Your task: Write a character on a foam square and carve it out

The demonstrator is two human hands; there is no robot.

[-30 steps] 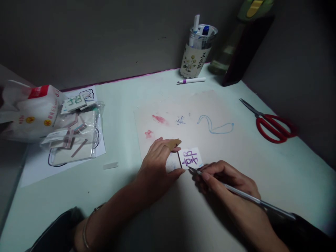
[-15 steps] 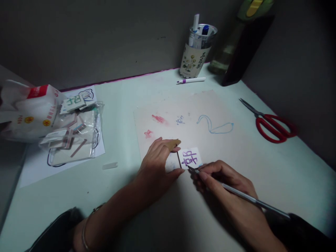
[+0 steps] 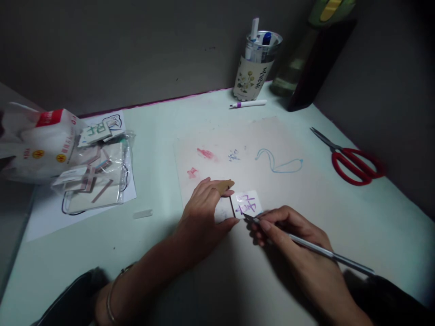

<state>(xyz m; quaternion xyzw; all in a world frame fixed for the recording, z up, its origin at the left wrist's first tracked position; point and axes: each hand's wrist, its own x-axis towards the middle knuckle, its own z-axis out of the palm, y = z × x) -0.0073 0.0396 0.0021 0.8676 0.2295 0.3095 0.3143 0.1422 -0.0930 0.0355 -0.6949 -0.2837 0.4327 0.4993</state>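
step: cutting round the purple character | right hand grips craft knife, tip at paper card | left hand presses card flat, grasping nothing | next: steady, slow blade along the stroke

We cannot read the purple character on the small card; the left hand covers its left portion. The knife tip is too fine to resolve. The bottle top is cropped.
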